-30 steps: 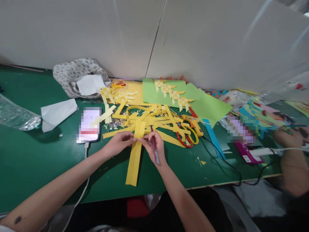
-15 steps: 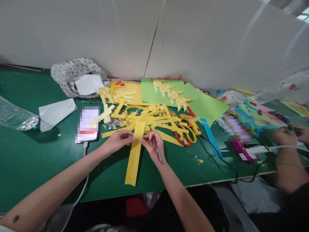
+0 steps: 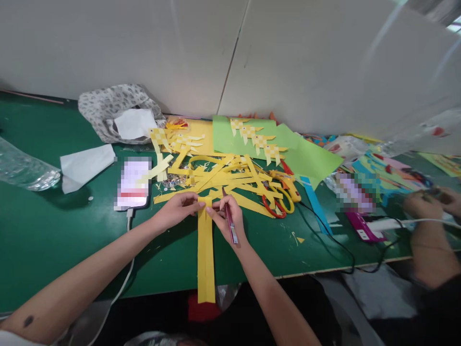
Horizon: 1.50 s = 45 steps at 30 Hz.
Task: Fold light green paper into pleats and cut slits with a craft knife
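Nearly closed, both hands' fingers [image 3: 195, 208] pinch yellow paper [image 3: 206, 254].

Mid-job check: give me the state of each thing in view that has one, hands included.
Yellow strip: creased lengthwise, pinched near its far end
Left hand: pinching the strip
Right hand: pinching the strip, purple tool also in its grip
Phone: screen lit, cable plugged in
Cloth bag: mouth open
Glue gun: lying down
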Tool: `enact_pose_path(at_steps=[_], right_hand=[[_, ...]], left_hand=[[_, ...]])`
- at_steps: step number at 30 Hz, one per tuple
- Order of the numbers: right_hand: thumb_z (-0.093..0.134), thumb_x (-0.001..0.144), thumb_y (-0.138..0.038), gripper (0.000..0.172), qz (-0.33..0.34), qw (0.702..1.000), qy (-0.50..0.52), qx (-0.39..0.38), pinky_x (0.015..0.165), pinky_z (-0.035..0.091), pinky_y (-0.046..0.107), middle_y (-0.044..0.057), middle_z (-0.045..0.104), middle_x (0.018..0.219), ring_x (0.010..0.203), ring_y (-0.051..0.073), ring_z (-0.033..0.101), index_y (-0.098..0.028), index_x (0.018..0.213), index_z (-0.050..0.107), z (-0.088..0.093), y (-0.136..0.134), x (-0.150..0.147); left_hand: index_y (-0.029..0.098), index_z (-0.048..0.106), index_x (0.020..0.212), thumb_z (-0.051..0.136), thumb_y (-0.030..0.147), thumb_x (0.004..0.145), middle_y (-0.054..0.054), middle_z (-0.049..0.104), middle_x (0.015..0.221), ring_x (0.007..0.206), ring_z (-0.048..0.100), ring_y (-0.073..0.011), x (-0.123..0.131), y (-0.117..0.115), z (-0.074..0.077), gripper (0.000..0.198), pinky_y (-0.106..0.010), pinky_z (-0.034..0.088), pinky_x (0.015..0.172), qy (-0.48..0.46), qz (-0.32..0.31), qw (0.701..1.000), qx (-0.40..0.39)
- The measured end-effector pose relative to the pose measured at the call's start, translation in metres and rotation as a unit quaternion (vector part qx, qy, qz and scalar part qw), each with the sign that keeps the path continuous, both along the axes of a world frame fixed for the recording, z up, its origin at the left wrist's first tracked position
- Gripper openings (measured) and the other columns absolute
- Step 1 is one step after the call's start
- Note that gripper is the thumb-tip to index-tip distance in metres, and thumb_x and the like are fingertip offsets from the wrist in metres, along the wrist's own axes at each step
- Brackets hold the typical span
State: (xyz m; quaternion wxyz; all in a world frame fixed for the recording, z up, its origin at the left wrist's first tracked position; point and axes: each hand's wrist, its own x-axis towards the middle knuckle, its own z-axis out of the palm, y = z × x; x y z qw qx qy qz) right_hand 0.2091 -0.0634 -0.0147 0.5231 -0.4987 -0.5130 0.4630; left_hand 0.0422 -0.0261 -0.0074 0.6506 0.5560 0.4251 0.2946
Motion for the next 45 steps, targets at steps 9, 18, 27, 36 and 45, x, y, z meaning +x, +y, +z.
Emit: enact_pose_path(at_steps=[9, 18, 27, 36, 45], right_hand=[[0.08, 0.063, -0.035, 0.042, -0.033, 0.999, 0.012, -0.004, 0.058, 0.048, 0.028, -0.001, 0.064, 0.07, 0.062, 0.016, 0.06, -0.023, 0.068, 0.04, -0.001, 0.003, 0.001], [0.076, 0.068, -0.036, 0.04, -0.103, 0.994, 0.013, 0.036, 0.058, 0.045, 0.027, -0.004, 0.06, 0.066, 0.056, 0.012, 0.052, -0.023, 0.069, 0.038, 0.001, 0.004, 0.001], [0.074, 0.071, -0.036, 0.036, -0.127, 0.991, 0.028, 0.034, 0.067, 0.05, 0.031, 0.0, 0.063, 0.078, 0.071, 0.016, 0.061, -0.023, 0.074, 0.041, 0.006, 0.002, 0.0], [0.076, 0.069, -0.034, 0.038, -0.062, 0.997, 0.041, 0.031, 0.064, 0.053, 0.032, 0.0, 0.066, 0.075, 0.069, 0.017, 0.064, -0.024, 0.074, 0.04, 0.002, 0.001, -0.001], [0.075, 0.071, -0.031, 0.035, -0.094, 0.993, 0.041, 0.06, 0.069, 0.054, 0.032, 0.0, 0.065, 0.077, 0.075, 0.016, 0.066, -0.023, 0.076, 0.041, 0.003, 0.001, -0.003]], left_hand=[[0.017, 0.056, 0.071, 0.065, 0.038, 0.076, 0.004, 0.049, 0.063, 0.06, 0.048, -0.0089, 0.0, 0.003, -0.004, 0.024, -0.023, 0.045, 0.063, -0.012, -0.006, 1.0, -0.013], [0.017, 0.061, 0.085, 0.066, 0.043, 0.074, 0.0, 0.06, 0.076, 0.069, 0.055, -0.0118, 0.0, -0.001, 0.003, 0.028, -0.025, 0.045, 0.066, 0.006, -0.032, 0.999, 0.0], [0.016, 0.05, 0.057, 0.067, 0.039, 0.073, 0.006, 0.043, 0.056, 0.054, 0.039, -0.0082, 0.0, -0.009, 0.006, 0.032, -0.021, 0.03, 0.051, 0.091, -0.094, 0.984, 0.122], [0.016, 0.061, 0.071, 0.065, 0.041, 0.077, 0.002, 0.057, 0.066, 0.059, 0.048, -0.0099, -0.002, 0.0, 0.002, 0.026, -0.022, 0.037, 0.056, 0.033, 0.029, 0.996, 0.078], [0.016, 0.06, 0.074, 0.074, 0.036, 0.066, 0.001, 0.059, 0.068, 0.062, 0.054, -0.0107, 0.001, -0.006, 0.001, 0.025, -0.023, 0.043, 0.061, 0.039, 0.006, 0.999, 0.023]])
